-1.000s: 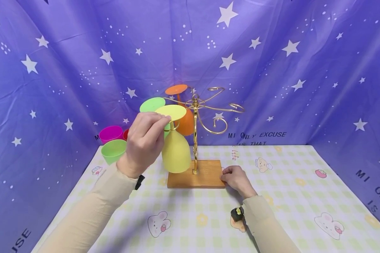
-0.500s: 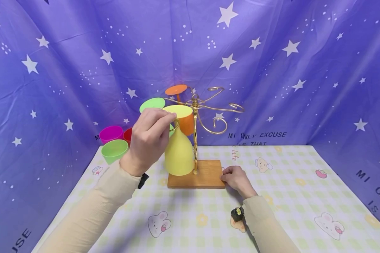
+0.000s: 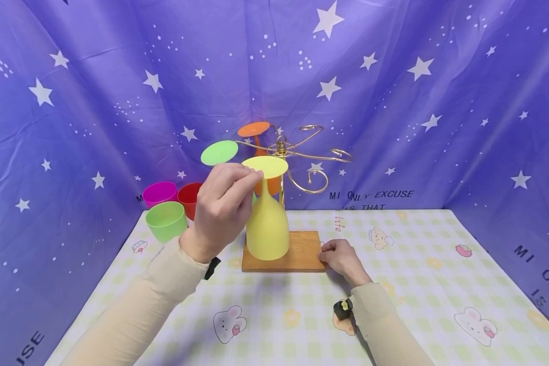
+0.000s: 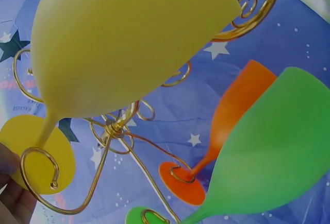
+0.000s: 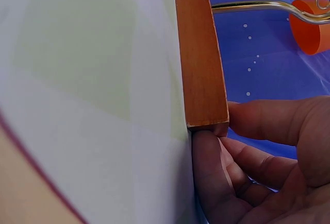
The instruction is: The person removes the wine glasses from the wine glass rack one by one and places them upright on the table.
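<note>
Currently | two hands [image 3: 220, 209] grip | one yellow goblet [image 3: 268, 231] | one wooden base [image 3: 304, 250]

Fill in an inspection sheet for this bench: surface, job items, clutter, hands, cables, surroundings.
Surface: checked tablecloth with cartoon prints.
Job items: yellow glass upside down, hook contact unclear; green glass and orange glass hang upside down on the gold rack; purple cup, red cup and lime cup grouped at left, mouths up.
Clutter: nothing seen.
Hands: left hand pinches the yellow glass's foot; right hand grips the rack's wooden base at its right end.
Cables: nothing seen.
Surroundings: blue-purple curtain with white stars and lettering.
</note>
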`<move>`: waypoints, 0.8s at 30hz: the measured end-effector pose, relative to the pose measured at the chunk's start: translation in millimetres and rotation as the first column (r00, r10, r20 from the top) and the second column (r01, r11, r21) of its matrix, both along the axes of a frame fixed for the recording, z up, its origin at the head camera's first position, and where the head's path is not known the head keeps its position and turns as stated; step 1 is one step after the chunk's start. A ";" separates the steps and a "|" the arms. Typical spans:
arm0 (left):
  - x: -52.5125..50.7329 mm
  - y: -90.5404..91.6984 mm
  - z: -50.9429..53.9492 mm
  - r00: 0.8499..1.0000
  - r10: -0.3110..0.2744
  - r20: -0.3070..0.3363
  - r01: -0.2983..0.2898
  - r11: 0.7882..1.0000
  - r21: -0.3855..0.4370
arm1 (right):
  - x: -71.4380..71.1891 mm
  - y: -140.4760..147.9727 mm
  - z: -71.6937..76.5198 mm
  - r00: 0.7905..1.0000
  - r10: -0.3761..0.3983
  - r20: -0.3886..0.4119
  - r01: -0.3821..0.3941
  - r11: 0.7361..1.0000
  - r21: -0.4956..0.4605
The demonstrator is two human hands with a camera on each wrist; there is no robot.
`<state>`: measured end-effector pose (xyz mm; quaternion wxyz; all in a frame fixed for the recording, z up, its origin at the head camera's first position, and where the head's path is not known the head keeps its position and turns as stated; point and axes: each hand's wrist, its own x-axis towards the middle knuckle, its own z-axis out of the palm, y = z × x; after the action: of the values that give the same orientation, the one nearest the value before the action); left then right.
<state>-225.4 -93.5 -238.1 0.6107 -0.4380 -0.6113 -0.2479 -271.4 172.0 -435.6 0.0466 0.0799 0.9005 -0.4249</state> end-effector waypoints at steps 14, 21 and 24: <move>18.1 3.9 -9.0 0.996 -0.063 -0.057 0.062 0.998 -0.017 | -0.4 -1.0 1.1 1.000 -0.005 0.006 0.005 1.000 0.005; 26.3 7.3 -11.6 0.992 -0.093 -0.089 0.092 0.996 -0.016 | 0.1 -0.8 1.1 1.000 -0.007 0.007 0.007 1.000 0.008; 30.4 8.3 -13.9 0.990 -0.099 -0.105 0.098 0.995 -0.020 | 0.1 -0.5 0.7 1.000 -0.006 0.006 0.006 1.000 0.012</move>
<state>-195.0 -85.2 -252.1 0.6258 -0.4848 -0.5577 -0.2495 -271.4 171.5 -434.9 0.0476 0.0842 0.9026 -0.4196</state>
